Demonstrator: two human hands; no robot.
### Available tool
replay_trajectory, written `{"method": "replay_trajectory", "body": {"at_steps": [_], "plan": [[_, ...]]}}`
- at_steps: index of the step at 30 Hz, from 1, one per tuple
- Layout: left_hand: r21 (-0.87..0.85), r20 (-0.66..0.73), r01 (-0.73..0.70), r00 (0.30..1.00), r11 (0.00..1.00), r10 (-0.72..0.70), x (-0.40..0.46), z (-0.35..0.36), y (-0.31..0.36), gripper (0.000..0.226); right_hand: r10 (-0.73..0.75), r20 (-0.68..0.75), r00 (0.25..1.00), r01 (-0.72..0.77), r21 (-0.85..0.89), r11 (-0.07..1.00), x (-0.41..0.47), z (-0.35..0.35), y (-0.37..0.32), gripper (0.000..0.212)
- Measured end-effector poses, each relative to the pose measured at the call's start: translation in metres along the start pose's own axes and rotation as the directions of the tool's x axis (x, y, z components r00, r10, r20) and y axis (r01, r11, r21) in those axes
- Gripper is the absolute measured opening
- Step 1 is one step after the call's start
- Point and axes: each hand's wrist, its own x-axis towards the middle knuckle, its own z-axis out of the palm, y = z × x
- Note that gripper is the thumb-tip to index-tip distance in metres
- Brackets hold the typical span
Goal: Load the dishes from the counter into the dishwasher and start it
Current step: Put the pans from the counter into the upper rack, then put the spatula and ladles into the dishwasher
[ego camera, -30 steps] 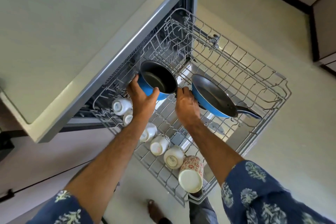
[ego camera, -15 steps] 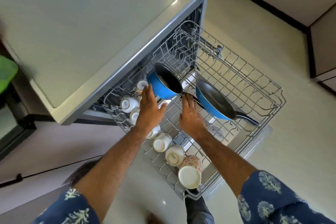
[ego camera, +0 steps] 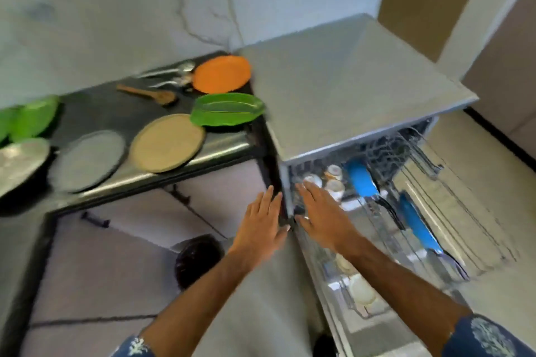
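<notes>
Plates crowd the dark surface [ego camera: 229,145] at left: green dishes [ego camera: 32,119] at the far-left edge, a silvery plate [ego camera: 20,162] below them, then a grey plate [ego camera: 88,159], a tan round plate [ego camera: 167,142], w/ a wooden spoon [ego camera: 150,93] and blurred metal cutlery [ego camera: 171,75] behind. Further right on the same surface sit a green leaf-shaped tray [ego camera: 227,109] and an orange plate [ego camera: 222,74], the tray overlapping the tan plate's rim. Below the surface, on the floor, a dark round bin [ego camera: 197,258]. Centre frame: left hand [ego camera: 261,223] flat, fingers spread, empty grip, hovering just beside the front-left corner of the dishwasher [ego camera: 348,90]. Right hand [ego camera: 322,214] likewise splayed and holding nothing, over the near-left edge of the pulled-out rack [ego camera: 452,197]; contact w/ the rack can't be told thru the blur. In the rack, white cups [ego camera: 333,180] sit at the back-left near the right hand's fingertips, more cups [ego camera: 362,290] toward the front edge. Right of the cups, a blue saucepan [ego camera: 362,180] stands on edge, then a blue frying pan [ego camera: 417,226] also on edge, handle pointing to the front. Rest of the rack at far right holds only bare wire tines.
</notes>
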Motion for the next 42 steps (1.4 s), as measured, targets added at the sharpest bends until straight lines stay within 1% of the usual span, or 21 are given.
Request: {"method": "replay_trajectory", "body": {"at_steps": [3, 4, 7, 10, 13, 16, 19, 24, 27, 31, 34, 36, 38, 40, 42], "plan": [[0.010, -0.109, 0.145, 0.984, 0.989, -0.143, -0.051, -0.053, -0.049, 0.076, -0.181, -0.019, 0.983, 0.179, -0.091, 0.980, 0.027, -0.025, -0.082, 0.074], [0.016, -0.162, 0.197, 0.968, 0.980, -0.192, -0.073, -0.073, -0.071, 0.076, -0.254, -0.021, 0.967, 0.249, -0.128, 0.960, 0.039, -0.031, -0.116, 0.074], [-0.023, -0.243, 0.305, 0.922, 0.952, -0.301, -0.115, -0.117, -0.120, 0.079, -0.364, -0.025, 0.931, 0.352, -0.202, 0.914, 0.067, -0.044, -0.184, 0.073], [-0.063, -0.321, 0.374, 0.870, 0.925, -0.374, -0.150, -0.158, -0.164, 0.077, -0.413, -0.021, 0.910, 0.399, -0.217, 0.891, 0.091, -0.053, -0.240, 0.071], [-0.072, -0.356, 0.400, 0.845, 0.914, -0.398, -0.168, -0.185, -0.200, 0.073, -0.402, -0.009, 0.916, 0.392, -0.198, 0.898, 0.118, -0.059, -0.275, 0.068], [-0.086, -0.383, 0.406, 0.830, 0.910, -0.406, -0.161, -0.198, -0.228, 0.071, -0.383, 0.020, 0.923, 0.378, -0.224, 0.898, 0.149, -0.062, -0.285, 0.067], [-0.081, -0.374, 0.397, 0.838, 0.914, -0.397, -0.133, -0.205, -0.252, 0.070, -0.358, 0.026, 0.933, 0.354, -0.230, 0.906, 0.190, -0.065, -0.281, 0.066], [-0.029, -0.317, 0.384, 0.872, 0.923, -0.372, -0.046, -0.209, -0.296, 0.070, -0.315, 0.050, 0.948, 0.318, -0.220, 0.922, 0.286, -0.069, -0.253, 0.065], [-0.022, -0.272, 0.391, 0.883, 0.920, -0.382, 0.019, -0.213, -0.327, 0.068, -0.293, 0.067, 0.954, 0.300, -0.169, 0.939, 0.356, -0.070, -0.233, 0.060], [-0.013, -0.166, 0.431, 0.889, 0.902, -0.427, 0.093, -0.223, -0.355, 0.068, -0.250, 0.181, 0.951, 0.273, -0.114, 0.955, 0.439, -0.061, -0.216, 0.045], [-0.038, -0.156, 0.445, 0.882, 0.895, -0.445, 0.131, -0.231, -0.373, 0.065, -0.242, 0.261, 0.935, 0.273, -0.091, 0.958, 0.489, -0.047, -0.214, 0.036], [-0.046, -0.158, 0.450, 0.878, 0.892, -0.451, 0.147, -0.233, -0.383, 0.063, -0.247, 0.297, 0.922, 0.287, -0.100, 0.953, 0.512, -0.036, -0.219, 0.038], [-0.027, -0.149, 0.453, 0.879, 0.891, -0.452, 0.155, -0.233, -0.393, 0.061, -0.254, 0.319, 0.913, 0.311, -0.143, 0.940, 0.524, -0.024, -0.228, 0.046], [-0.020, -0.134, 0.459, 0.879, 0.888, -0.458, 0.161, -0.233, -0.406, 0.058, -0.253, 0.319, 0.913, 0.329, -0.211, 0.921, 0.535, -0.010, -0.233, 0.054], [-0.035, -0.118, 0.462, 0.879, 0.886, -0.463, 0.166, -0.231, -0.417, 0.056, -0.241, 0.296, 0.924, 0.325, -0.276, 0.905, 0.542, 0.003, -0.236, 0.054]]}}
